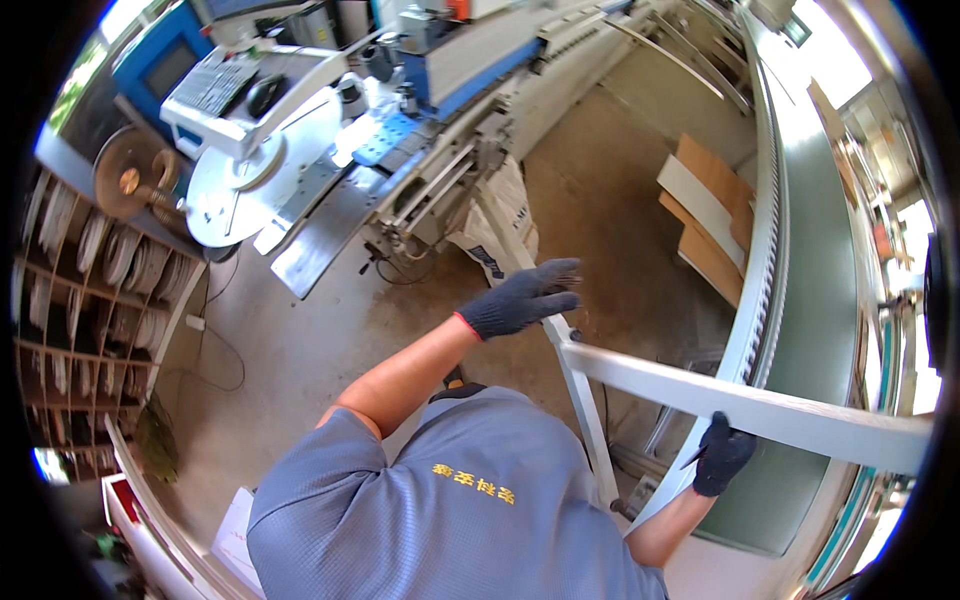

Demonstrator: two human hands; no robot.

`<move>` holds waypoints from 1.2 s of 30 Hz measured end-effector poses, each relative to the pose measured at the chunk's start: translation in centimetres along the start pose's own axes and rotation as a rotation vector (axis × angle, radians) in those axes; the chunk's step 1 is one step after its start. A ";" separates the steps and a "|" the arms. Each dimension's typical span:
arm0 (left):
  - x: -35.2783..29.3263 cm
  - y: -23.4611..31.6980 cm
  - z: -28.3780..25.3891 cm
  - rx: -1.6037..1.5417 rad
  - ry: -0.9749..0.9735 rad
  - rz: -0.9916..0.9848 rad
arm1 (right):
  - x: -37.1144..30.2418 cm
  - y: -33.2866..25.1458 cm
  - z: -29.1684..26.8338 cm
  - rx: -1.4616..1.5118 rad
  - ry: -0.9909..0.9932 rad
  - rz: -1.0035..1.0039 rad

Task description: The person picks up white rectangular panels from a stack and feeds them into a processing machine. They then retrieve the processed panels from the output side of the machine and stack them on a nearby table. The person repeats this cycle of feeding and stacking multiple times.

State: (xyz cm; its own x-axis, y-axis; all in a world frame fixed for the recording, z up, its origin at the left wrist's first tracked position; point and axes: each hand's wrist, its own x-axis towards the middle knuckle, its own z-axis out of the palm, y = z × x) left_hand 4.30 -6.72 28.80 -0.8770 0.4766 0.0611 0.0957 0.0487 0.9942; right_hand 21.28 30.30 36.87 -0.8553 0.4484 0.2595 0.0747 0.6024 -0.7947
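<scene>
My left hand (525, 297), in a dark knitted glove with a red cuff, reaches forward with its fingers stretched out and holds nothing. It is over the end of a pale metal bar (510, 235) that slopes away from me. At the right, my right hand (722, 458), in a dark glove, is against the near edge of a long white beam (750, 395). Its thumb and one finger stand apart, and the fingertip lies on the beam; the other fingers are partly hidden. Below the beam is a grey-green flat surface (775, 500).
Ahead stands a machine with a blue-and-grey bed (470, 85), beside a keyboard (212, 88) and mouse (265, 95) on a white stand. A shelf rack (95, 330) with rolls is at left. Brown and white boards (708, 205) lie on the floor, near a white sack (500, 205).
</scene>
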 end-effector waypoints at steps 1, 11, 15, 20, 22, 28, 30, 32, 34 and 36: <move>-0.2 1.1 -0.5 -0.278 0.003 0.038 | 0.0 -1.8 1.8 -0.005 -0.084 -0.010; -5.0 -2.1 -6.1 -0.637 0.377 0.066 | 1.8 -4.6 17.4 -0.244 -1.082 -0.108; -9.0 -9.2 -7.8 -0.691 0.679 -0.248 | 1.9 -4.0 22.4 -0.349 -1.238 -0.128; -10.5 -12.1 -8.9 -0.726 0.866 -0.295 | 0.5 -5.8 27.4 -0.703 -1.198 -0.344; -10.3 -13.0 -9.7 -0.736 0.860 -0.357 | -0.7 -5.9 28.9 -0.803 -1.176 -0.402; -6.8 -17.6 -13.9 -0.556 0.840 -0.401 | -1.6 -4.8 32.4 -0.865 -1.039 -0.625; -5.6 -18.7 -15.6 -0.295 1.007 -0.367 | -1.0 -4.5 33.5 -0.889 -1.025 -0.640; -4.5 -18.7 -17.4 0.069 1.224 -0.238 | -0.3 -4.8 34.2 -0.903 -1.020 -0.632; -3.3 -19.4 -19.4 0.387 1.374 -0.124 | 0.4 -5.6 34.9 -0.907 -1.031 -0.617; -2.3 -19.9 -20.3 0.360 1.375 -0.102 | 1.6 -5.3 35.3 -0.879 -1.035 -0.630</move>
State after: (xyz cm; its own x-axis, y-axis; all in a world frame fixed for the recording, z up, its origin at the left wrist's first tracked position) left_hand -5.11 -26.59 10.68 -0.6188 -0.7497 0.2346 -0.0648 0.3463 0.9359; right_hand 1.43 4.45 22.13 -0.8103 -0.4567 -0.3671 -0.4803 0.8766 -0.0303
